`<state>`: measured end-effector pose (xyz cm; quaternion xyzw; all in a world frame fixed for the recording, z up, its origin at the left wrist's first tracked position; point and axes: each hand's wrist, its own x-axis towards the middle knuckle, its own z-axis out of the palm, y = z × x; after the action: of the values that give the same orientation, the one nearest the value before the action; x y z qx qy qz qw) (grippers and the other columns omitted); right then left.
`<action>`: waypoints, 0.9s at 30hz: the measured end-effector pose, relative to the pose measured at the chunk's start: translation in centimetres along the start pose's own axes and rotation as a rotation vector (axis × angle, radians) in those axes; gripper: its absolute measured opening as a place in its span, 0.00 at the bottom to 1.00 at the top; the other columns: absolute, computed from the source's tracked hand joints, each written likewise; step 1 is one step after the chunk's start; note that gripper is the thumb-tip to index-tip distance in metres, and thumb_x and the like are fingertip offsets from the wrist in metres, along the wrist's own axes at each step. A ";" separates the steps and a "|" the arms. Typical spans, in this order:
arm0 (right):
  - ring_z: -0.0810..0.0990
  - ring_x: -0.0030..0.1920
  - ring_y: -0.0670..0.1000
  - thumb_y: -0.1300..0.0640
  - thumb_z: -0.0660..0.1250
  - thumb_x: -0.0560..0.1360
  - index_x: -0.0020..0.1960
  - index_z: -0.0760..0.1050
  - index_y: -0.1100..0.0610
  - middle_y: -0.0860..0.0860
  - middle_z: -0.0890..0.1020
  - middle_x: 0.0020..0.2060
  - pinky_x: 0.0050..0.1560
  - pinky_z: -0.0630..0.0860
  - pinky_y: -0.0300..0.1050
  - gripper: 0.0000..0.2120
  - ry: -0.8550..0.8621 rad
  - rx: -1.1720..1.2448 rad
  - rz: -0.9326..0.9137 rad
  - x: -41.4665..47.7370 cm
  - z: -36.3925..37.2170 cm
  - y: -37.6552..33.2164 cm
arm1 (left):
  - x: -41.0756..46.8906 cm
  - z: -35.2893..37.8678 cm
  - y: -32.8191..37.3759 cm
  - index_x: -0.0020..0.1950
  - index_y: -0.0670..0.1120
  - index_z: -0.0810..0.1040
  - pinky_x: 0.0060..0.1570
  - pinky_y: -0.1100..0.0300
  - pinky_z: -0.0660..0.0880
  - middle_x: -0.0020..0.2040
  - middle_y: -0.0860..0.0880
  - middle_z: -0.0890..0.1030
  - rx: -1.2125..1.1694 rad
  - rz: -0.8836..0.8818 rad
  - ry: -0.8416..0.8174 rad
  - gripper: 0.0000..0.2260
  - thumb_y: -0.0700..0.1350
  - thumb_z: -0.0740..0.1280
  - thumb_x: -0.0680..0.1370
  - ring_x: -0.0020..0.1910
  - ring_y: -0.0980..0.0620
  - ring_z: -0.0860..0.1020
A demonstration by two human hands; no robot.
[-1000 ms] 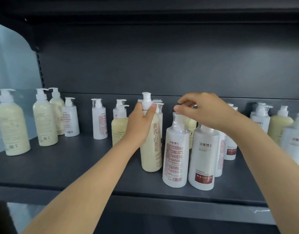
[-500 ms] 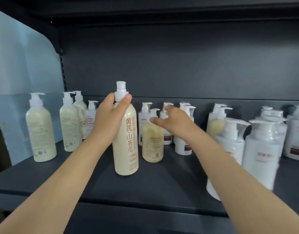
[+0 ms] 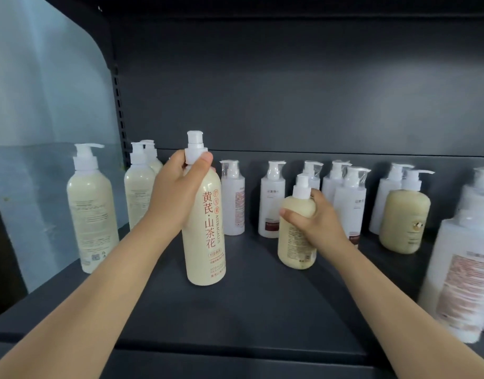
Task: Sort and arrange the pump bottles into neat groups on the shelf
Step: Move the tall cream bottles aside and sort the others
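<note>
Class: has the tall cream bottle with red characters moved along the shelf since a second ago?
Yes. The left hand has moved the tall cream bottle leftward, closer to the cream bottles standing by the shelf's slotted upright.

6 cream pump btls (image 3: pixel 90 209), approx. 8 white btls (image 3: pixel 272 201) — 1 shelf (image 3: pixel 249 310)
</note>
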<state>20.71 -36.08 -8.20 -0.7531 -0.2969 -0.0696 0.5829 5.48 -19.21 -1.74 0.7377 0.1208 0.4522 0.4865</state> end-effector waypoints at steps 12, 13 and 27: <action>0.82 0.46 0.51 0.50 0.75 0.67 0.46 0.75 0.46 0.49 0.82 0.43 0.51 0.79 0.54 0.11 0.059 0.231 -0.043 -0.8 5.6 -3.8 | 2.3 -5.1 -3.3 0.51 0.42 0.74 0.41 0.59 0.72 0.44 0.48 0.79 0.155 0.039 0.061 0.16 0.55 0.61 0.77 0.42 0.52 0.78; 0.82 0.46 0.51 0.50 0.75 0.67 0.47 0.75 0.46 0.49 0.82 0.44 0.51 0.79 0.53 0.12 0.051 0.235 -0.049 -0.8 6.2 -4.1 | 2.3 -5.5 -3.6 0.52 0.42 0.74 0.40 0.60 0.72 0.43 0.50 0.78 0.166 0.034 0.061 0.16 0.55 0.61 0.78 0.41 0.54 0.77; 0.82 0.42 0.48 0.52 0.75 0.68 0.48 0.75 0.47 0.47 0.82 0.41 0.44 0.79 0.46 0.12 -0.010 0.309 -0.055 -1.4 8.1 -5.1 | 2.4 -6.6 -4.7 0.48 0.47 0.71 0.34 0.64 0.67 0.40 0.53 0.76 0.302 -0.012 0.036 0.11 0.55 0.59 0.79 0.38 0.58 0.74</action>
<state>14.92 -28.42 -7.12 -0.6463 -0.3275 -0.0353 0.6883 2.91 -11.34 -3.52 0.7934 0.2007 0.4392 0.3705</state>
